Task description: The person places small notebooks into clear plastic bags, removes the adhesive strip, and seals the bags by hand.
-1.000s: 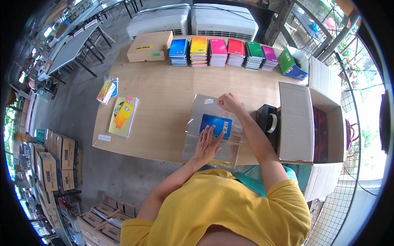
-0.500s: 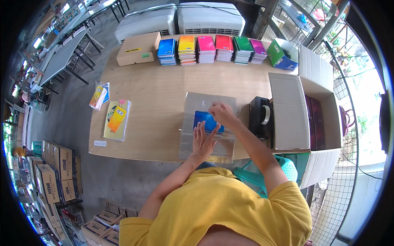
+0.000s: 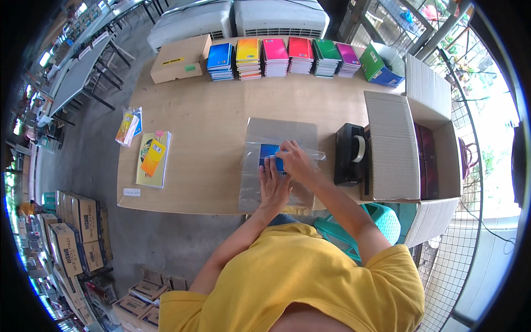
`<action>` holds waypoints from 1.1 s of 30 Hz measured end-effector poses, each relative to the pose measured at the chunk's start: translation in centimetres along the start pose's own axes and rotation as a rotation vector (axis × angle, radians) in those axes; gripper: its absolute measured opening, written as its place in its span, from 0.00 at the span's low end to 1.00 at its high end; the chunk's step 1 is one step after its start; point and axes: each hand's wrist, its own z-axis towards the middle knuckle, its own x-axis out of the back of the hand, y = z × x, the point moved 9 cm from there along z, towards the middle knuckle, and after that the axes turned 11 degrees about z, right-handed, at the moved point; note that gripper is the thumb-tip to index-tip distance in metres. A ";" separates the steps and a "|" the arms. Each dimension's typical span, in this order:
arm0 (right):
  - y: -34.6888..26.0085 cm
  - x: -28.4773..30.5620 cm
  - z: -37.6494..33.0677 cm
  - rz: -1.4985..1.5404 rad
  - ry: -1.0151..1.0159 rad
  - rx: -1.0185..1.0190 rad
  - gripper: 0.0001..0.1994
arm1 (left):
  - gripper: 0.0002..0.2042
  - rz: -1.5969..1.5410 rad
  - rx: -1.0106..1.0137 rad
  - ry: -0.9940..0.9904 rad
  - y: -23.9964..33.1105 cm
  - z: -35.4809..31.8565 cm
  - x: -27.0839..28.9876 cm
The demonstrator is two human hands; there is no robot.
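A blue spiral-bound notebook (image 3: 267, 150) lies in front of me, with clear plastic film (image 3: 252, 160) over and around it. My left hand (image 3: 273, 187) rests flat on its lower part, fingers stretched out. My right hand (image 3: 299, 164) is closed, its fingertips bunched against the notebook's upper right; what they pinch, if anything, is hidden. One strip of film sticks out to the right past that hand. Beneath it all is a stack of clear plastic sheets or bags (image 3: 281, 128), which reaches the table's near edge.
Notebook stacks in several colours (image 3: 275, 58) line the table's far side, between a closed cardboard box (image 3: 180, 60) and a green-blue box (image 3: 381, 66). To the right stand a black tape dispenser (image 3: 347, 157) and an open carton (image 3: 390, 149). A notepad (image 3: 160, 172) lies left; a teal stool (image 3: 384, 221) stands below.
My right hand has moved slightly down and left over the notebook. The film's edge now crosses higher, and a strip of it shows to the right. My left hand stays on the notebook.
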 end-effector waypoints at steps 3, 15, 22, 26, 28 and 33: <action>-0.3 0.4 -0.2 -0.013 0.048 -0.011 0.10 | 0.31 -0.031 0.017 0.031 -0.1 0.0 -0.3; -0.1 0.9 -0.9 -0.036 0.136 -0.104 0.07 | 0.28 -0.008 0.061 -0.045 -0.1 1.5 -1.9; -0.3 0.1 -1.5 -0.018 0.145 -0.150 0.06 | 0.35 0.182 0.113 -0.148 -0.3 1.9 -3.8; -0.1 -0.5 -2.2 -0.039 0.133 -0.198 0.06 | 0.35 0.071 0.115 -0.032 0.1 2.0 -3.0; -0.4 -0.6 -2.5 -0.038 0.170 -0.190 0.06 | 0.37 0.050 0.128 -0.045 0.0 2.0 -3.2; -1.9 -0.5 -2.6 -0.105 0.128 -0.091 0.09 | 0.38 -0.030 0.156 0.032 -0.7 1.5 -2.8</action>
